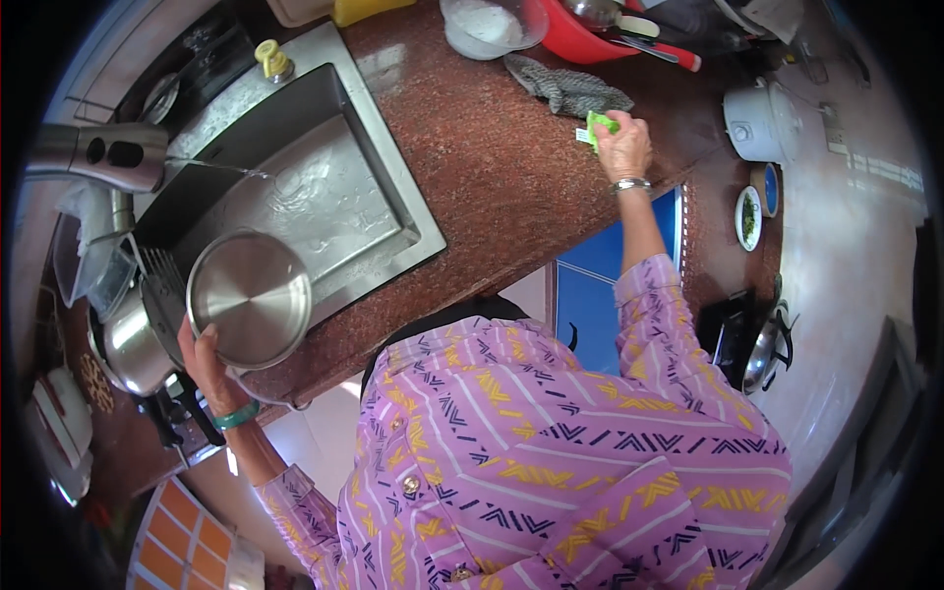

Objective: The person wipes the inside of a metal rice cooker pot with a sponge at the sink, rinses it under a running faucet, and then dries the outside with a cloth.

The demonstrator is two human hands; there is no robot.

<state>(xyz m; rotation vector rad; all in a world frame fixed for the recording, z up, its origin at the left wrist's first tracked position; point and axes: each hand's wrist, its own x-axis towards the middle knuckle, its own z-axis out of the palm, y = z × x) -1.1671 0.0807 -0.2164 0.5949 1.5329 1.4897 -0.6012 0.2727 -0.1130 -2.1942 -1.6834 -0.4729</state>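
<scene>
My left hand [208, 361] grips a round stainless steel pot [251, 302] by its rim, thumb on the near side. The pot is tilted with its shiny round face towards me, over the front left corner of the sink [431, 240]. Out to the right, my right hand [625, 144] pinches a bright green cloth [599, 129] with a white tag, just above the red-brown stone counter [479, 169]. A crumpled grey cloth [571, 87] lies right beyond it. From the faucet [110, 151], water runs into the sink.
A clear plastic bowl [479, 33] and a red basin [582, 40] with utensils stand at the back. On the left are a steel pot [136, 343] and a slotted spatula [166, 291]. A white rice cooker [759, 122] and a plate of chopped greens [748, 219] stand on the right.
</scene>
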